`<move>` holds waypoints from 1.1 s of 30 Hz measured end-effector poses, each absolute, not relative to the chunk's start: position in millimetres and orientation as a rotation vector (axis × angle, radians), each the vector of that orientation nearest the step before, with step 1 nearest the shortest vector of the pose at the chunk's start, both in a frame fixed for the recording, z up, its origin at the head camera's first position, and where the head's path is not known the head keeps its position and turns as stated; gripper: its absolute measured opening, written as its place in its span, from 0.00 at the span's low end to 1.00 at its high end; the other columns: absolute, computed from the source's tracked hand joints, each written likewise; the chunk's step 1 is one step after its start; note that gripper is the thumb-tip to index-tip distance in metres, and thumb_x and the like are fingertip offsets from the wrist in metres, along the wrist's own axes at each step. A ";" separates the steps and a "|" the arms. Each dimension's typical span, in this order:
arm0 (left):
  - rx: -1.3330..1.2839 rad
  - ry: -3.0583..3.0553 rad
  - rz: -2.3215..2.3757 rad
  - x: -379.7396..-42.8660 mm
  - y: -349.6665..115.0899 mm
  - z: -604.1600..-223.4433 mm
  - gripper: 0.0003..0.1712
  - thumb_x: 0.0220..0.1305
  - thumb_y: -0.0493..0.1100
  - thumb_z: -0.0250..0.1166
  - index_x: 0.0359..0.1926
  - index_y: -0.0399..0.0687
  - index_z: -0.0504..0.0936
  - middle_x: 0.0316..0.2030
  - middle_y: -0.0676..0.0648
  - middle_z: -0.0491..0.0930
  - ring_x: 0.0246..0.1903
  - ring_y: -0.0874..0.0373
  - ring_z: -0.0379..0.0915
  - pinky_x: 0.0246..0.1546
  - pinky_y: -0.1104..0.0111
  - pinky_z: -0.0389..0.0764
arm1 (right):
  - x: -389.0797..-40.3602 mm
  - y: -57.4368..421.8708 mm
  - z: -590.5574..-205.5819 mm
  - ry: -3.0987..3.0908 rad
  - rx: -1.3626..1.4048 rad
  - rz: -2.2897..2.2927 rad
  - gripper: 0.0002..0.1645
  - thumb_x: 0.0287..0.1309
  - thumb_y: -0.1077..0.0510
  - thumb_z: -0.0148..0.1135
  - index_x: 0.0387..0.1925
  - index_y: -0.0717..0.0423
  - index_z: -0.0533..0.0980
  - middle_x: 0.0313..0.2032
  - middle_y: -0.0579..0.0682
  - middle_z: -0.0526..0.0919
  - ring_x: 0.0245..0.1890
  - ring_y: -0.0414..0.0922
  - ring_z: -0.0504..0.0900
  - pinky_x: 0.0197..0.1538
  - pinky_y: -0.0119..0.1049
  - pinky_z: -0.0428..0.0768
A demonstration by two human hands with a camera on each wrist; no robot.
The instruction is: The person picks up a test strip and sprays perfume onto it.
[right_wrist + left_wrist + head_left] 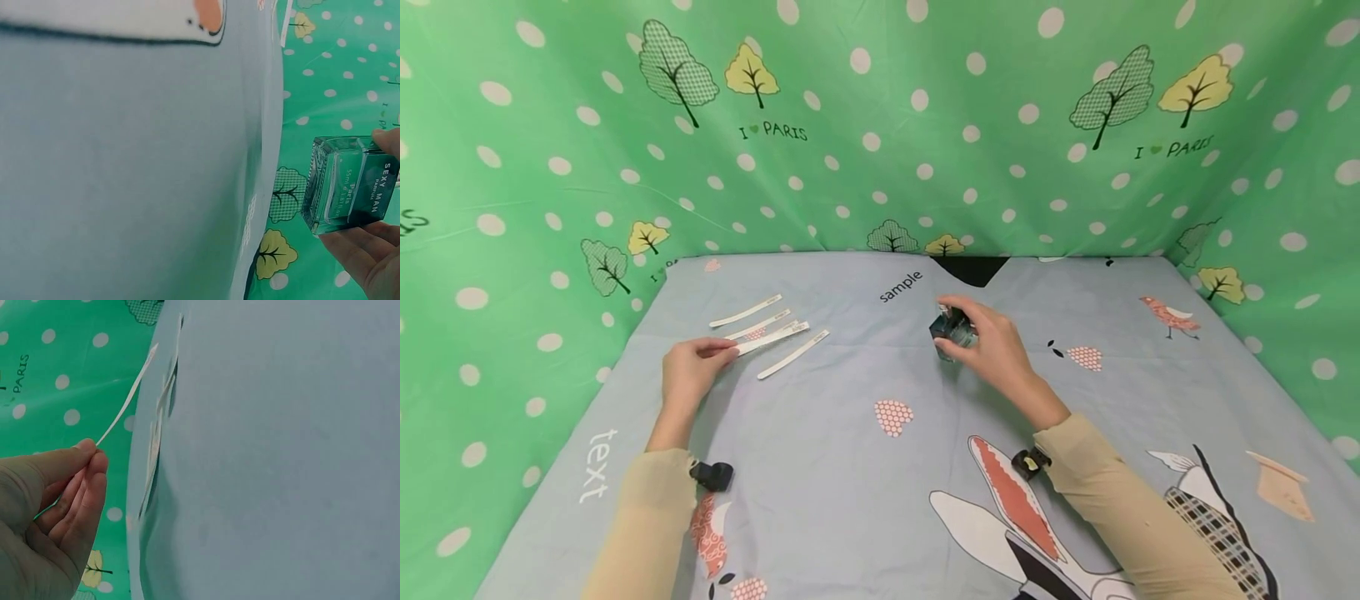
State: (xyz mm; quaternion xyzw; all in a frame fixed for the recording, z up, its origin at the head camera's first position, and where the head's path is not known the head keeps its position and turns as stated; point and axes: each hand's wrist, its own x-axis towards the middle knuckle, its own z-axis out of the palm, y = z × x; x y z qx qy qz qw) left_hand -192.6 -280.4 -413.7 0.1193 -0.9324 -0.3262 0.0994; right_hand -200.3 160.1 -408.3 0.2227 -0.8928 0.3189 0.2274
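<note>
Between thumb and fingertips, my left hand (692,371) pinches one end of a white perfume test strip (128,397), which slants up off the bed-like surface in the left wrist view. Three more white test strips (793,354) lie side by side around it on the cloth, small print at their far ends. On the right, my right hand (1000,346) grips a square glass perfume bottle (350,184), thumb on one side and fingers on the other. Its dark label reads "SEXY MAN PARFUM". The bottle is raised over the cloth in the right wrist view.
A grey-blue printed cloth (842,467) covers the table, with hearts, birds and a rabbit drawn on it. Green dotted curtains (880,125) hang at the back and both sides. Each wrist wears a small black camera (713,476).
</note>
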 end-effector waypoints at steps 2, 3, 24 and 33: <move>0.353 -2.748 -0.977 -193.6 -279.0 -410.9 0.14 0.61 0.47 0.72 0.45 0.44 0.89 0.40 0.40 0.89 0.30 0.71 0.74 0.33 0.78 0.71 | -200.2 160.0 -408.3 -2.456 0.614 0.875 0.35 0.52 0.51 0.76 0.62 0.42 0.74 0.53 0.54 0.85 0.45 0.52 0.87 0.43 0.49 0.85; 0.351 -2.745 -0.983 -194.0 -278.0 -409.4 0.14 0.61 0.47 0.72 0.45 0.44 0.90 0.40 0.40 0.89 0.30 0.73 0.73 0.32 0.79 0.71 | -200.1 160.0 -408.3 -2.454 0.615 0.875 0.35 0.52 0.51 0.76 0.62 0.42 0.74 0.53 0.54 0.85 0.44 0.52 0.87 0.43 0.49 0.85; 0.216 -2.645 -1.215 -197.9 -250.5 -387.7 0.14 0.63 0.46 0.71 0.46 0.42 0.89 0.40 0.37 0.89 0.24 0.82 0.77 0.28 0.84 0.77 | -200.9 159.1 -407.3 -2.437 0.628 0.888 0.34 0.52 0.51 0.77 0.61 0.44 0.75 0.53 0.54 0.86 0.45 0.52 0.87 0.43 0.47 0.86; 0.143 -2.597 -1.256 -200.3 -236.1 -380.0 0.14 0.62 0.44 0.72 0.44 0.40 0.89 0.38 0.36 0.89 0.24 0.81 0.79 0.29 0.84 0.79 | -200.4 158.6 -406.9 -2.435 0.631 0.877 0.34 0.52 0.51 0.77 0.61 0.44 0.75 0.53 0.54 0.86 0.44 0.51 0.87 0.43 0.47 0.86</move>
